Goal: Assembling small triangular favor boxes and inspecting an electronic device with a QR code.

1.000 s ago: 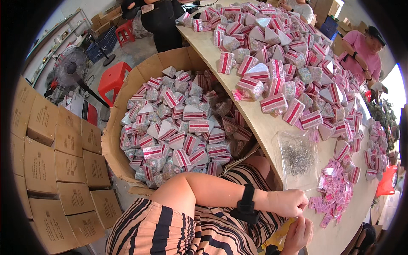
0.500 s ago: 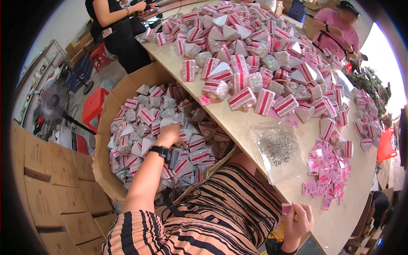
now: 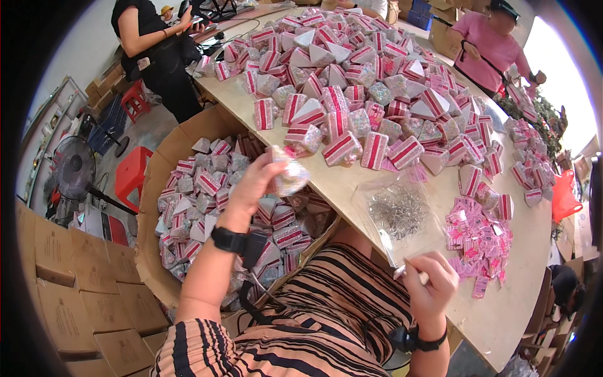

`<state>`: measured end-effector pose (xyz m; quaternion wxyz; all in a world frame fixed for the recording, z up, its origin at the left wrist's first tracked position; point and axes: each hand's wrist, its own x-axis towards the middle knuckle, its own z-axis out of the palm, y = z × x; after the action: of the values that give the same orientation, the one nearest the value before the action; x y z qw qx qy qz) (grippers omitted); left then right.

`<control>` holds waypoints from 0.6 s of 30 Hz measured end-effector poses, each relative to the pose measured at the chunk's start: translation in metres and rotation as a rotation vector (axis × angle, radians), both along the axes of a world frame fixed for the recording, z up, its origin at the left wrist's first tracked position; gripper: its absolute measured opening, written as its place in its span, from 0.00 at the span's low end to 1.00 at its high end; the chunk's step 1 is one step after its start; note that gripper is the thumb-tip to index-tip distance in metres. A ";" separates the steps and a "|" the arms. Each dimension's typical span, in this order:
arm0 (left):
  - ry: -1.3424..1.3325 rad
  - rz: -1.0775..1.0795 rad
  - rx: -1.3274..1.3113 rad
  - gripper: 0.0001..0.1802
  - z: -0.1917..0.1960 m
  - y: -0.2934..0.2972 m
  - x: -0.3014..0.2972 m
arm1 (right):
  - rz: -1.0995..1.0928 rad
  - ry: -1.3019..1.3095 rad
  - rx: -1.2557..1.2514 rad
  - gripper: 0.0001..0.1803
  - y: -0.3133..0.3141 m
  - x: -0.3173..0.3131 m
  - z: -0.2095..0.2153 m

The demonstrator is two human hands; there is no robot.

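My left hand (image 3: 250,187) is closed around a glittery cake-slice ornament (image 3: 291,174), lifted above a big cardboard box (image 3: 148,234). Many similar wedge-shaped ornaments (image 3: 204,183), pink, white and silvery, fill that box. By the table's near edge, my right hand (image 3: 433,286) pinches a small tag (image 3: 400,271) between thumb and fingers; only its pale edge shows. Just beyond that hand lies a clear plastic bag of small metal pins (image 3: 397,212). To its right are loose pink tags (image 3: 480,235) in a heap.
A large pile of cake-slice ornaments (image 3: 339,63) covers the far part of the table (image 3: 468,320). Stacked cartons (image 3: 94,292), a red stool (image 3: 132,179) and a fan (image 3: 74,164) stand left. One person (image 3: 147,50) is at far left, another in pink (image 3: 490,50) at far right.
My left hand has come up out of the box with an ornament in its grasp. My right hand has moved up and slightly left toward the pin bag, still pinching the tag.
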<state>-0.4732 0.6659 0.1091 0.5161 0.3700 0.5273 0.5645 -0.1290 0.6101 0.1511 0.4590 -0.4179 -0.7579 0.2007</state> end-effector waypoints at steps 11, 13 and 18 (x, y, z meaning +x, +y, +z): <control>-0.219 -0.231 0.001 0.20 -0.007 0.006 0.088 | 0.104 0.126 -0.051 0.03 0.043 -0.056 -0.027; -0.169 -0.295 0.056 0.20 -0.013 0.008 0.092 | 0.087 0.127 -0.072 0.04 0.045 -0.056 -0.029; -0.128 -0.310 0.074 0.20 -0.015 0.009 0.094 | 0.089 0.103 -0.112 0.04 0.047 -0.056 -0.031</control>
<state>-0.3793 0.6750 0.0945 0.6157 0.4289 0.4088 0.5195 -0.1846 0.6567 0.1201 0.4638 -0.3978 -0.7388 0.2843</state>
